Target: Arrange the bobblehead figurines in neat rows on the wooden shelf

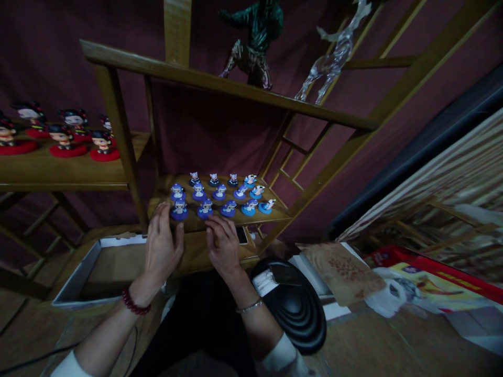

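Observation:
Small figurines on round bases stand in rows on a wooden shelf (188, 224). My left hand (163, 241) is at the shelf's front left corner, thumb apart from the other fingers. Its fingertips are beside a purple-based figurine (179, 209) at the left end of the front row. My right hand (225, 246) has bent fingers, with the fingertips at the front edge of another purple-based figurine (205, 209). The thumb sits lower, apart from the forefinger. Neither hand appears to hold anything. Blue-based figurines (267, 206) stand at the right, and small dark-based ones (213, 179) at the back.
Red-based figurines (62, 140) stand on the left shelf. Above are a green statue (257, 42) and a clear horse figure (330, 60). Below lie an open shallow box (74, 277), a dark phone-like object (242, 235), a black ridged oval object (302, 309) and a paper bag (341, 269).

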Demonstrator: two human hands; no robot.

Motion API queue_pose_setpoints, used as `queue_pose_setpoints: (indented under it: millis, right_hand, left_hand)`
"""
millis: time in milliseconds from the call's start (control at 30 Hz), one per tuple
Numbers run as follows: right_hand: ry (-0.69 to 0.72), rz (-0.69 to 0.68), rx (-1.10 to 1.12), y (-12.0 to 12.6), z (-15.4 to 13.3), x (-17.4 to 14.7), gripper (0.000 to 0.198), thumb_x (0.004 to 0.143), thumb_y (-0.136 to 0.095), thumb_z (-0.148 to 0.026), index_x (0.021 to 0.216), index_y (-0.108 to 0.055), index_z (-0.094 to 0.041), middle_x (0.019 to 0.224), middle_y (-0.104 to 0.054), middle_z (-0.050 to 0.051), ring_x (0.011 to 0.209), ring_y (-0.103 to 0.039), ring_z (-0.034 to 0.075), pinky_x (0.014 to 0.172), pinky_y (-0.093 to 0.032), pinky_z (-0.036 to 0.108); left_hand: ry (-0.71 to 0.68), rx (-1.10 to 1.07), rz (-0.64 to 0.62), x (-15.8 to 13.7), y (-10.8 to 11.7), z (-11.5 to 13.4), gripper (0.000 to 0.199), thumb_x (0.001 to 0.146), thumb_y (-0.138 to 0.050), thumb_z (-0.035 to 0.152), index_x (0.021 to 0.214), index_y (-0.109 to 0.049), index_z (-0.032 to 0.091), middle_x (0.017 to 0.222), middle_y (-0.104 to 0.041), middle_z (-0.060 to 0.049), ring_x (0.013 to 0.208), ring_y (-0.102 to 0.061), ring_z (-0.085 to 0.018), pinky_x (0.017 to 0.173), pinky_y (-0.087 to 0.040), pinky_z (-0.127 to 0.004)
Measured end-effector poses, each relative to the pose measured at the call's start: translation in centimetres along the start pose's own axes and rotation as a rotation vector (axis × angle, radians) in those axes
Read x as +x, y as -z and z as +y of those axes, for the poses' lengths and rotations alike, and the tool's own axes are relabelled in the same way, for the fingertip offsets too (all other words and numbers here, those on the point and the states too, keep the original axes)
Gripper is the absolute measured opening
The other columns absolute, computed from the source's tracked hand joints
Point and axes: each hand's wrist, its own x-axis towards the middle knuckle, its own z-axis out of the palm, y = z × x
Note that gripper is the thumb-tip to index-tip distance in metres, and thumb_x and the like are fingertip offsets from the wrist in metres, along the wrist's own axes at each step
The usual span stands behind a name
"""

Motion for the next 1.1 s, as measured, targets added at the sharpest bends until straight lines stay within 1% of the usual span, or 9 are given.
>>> queue_pose_setpoints:
  millis: [133,233,333,500,633,700,800,933,1100]
  right_hand:
    - [-0.008,-0.005,-0.009,-0.1,0.1,0.0,0.024,0.088,-0.048,-0.011,0.102,-0.065,-0.02,0.106,-0.068,0.007,0.103,-0.057,0.02,0.092,-0.049,0.039]
    - [-0.009,-0.01,-0.018,-0.1,0.1,0.1,0.024,0.088,-0.047,-0.01,0.1,-0.066,-0.02,0.104,-0.069,0.007,0.101,-0.058,0.019,0.091,-0.049,0.039]
    - [-0.012,-0.012,-0.03,-0.1,0.0,0.2,0.025,0.088,-0.047,-0.009,0.098,-0.067,-0.02,0.102,-0.07,0.007,0.098,-0.059,0.019,0.089,-0.049,0.039]
    - [-0.014,-0.016,-0.029,-0.1,0.0,0.2,0.026,0.087,-0.046,-0.008,0.097,-0.067,-0.021,0.103,-0.07,0.007,0.097,-0.059,0.02,0.088,-0.049,0.039]
    - [-0.016,-0.012,-0.02,-0.1,0.0,0.2,0.025,0.087,-0.047,-0.008,0.096,-0.067,-0.021,0.102,-0.07,0.006,0.096,-0.059,0.02,0.087,-0.05,0.038]
    - [-0.013,-0.009,-0.021,-0.1,0.1,0.2,0.025,0.087,-0.047,-0.008,0.096,-0.067,-0.021,0.101,-0.07,0.006,0.097,-0.059,0.02,0.087,-0.05,0.038]
    - [0.001,-0.011,-0.021,-0.1,0.2,0.1,0.026,0.087,-0.046,-0.007,0.097,-0.066,-0.02,0.102,-0.069,0.007,0.097,-0.059,0.019,0.088,-0.05,0.038]
    - [0.014,-0.021,-0.016,0.0,0.5,0.1,0.027,0.086,-0.047,-0.006,0.098,-0.066,-0.02,0.103,-0.069,0.006,0.098,-0.059,0.019,0.088,-0.05,0.038]
    - [0.019,-0.033,-0.012,0.2,0.5,0.3,0.028,0.085,-0.047,-0.006,0.098,-0.066,-0.021,0.103,-0.069,0.006,0.097,-0.059,0.019,0.087,-0.051,0.038]
  left_hand:
    - [0.048,-0.004,-0.034,1.3,0.0,-0.1,0.061,0.087,-0.05,0.026,0.14,-0.029,0.004,0.134,-0.049,-0.027,0.126,-0.048,-0.033,0.099,-0.045,-0.048]
    - [0.108,0.018,-0.087,2.1,0.0,-0.1,0.066,0.086,-0.052,0.028,0.142,-0.025,0.006,0.135,-0.05,-0.025,0.123,-0.051,-0.033,0.096,-0.047,-0.046]
    - [0.142,0.029,-0.143,2.6,-0.2,-0.3,0.065,0.085,-0.054,0.029,0.14,-0.03,0.006,0.13,-0.055,-0.025,0.119,-0.055,-0.033,0.095,-0.048,-0.047]
    - [0.165,0.054,-0.181,3.3,-0.5,-0.6,0.055,0.083,-0.057,0.027,0.13,-0.043,0.002,0.121,-0.06,-0.024,0.114,-0.058,-0.032,0.095,-0.047,-0.045]
    - [0.199,0.082,-0.242,4.0,-0.5,-0.7,0.046,0.082,-0.057,0.027,0.123,-0.05,0.008,0.107,-0.067,-0.018,0.105,-0.062,-0.03,0.089,-0.05,-0.043]
    - [0.206,0.098,-0.268,4.2,-0.4,-0.6,0.043,0.082,-0.056,0.028,0.121,-0.051,0.01,0.101,-0.068,-0.015,0.101,-0.063,-0.029,0.086,-0.051,-0.041]
    - [0.217,0.144,-0.294,4.3,-0.4,-0.4,0.041,0.083,-0.055,0.029,0.118,-0.053,0.01,0.096,-0.068,-0.015,0.098,-0.063,-0.029,0.083,-0.051,-0.04]
    - [0.205,0.174,-0.287,4.2,-0.5,-0.3,0.036,0.083,-0.052,0.031,0.114,-0.055,0.012,0.094,-0.068,-0.013,0.096,-0.063,-0.029,0.081,-0.05,-0.039]
    - [0.207,0.179,-0.274,4.1,-0.5,-0.2,0.038,0.084,-0.05,0.031,0.117,-0.053,0.013,0.096,-0.068,-0.013,0.096,-0.063,-0.029,0.081,-0.051,-0.04]
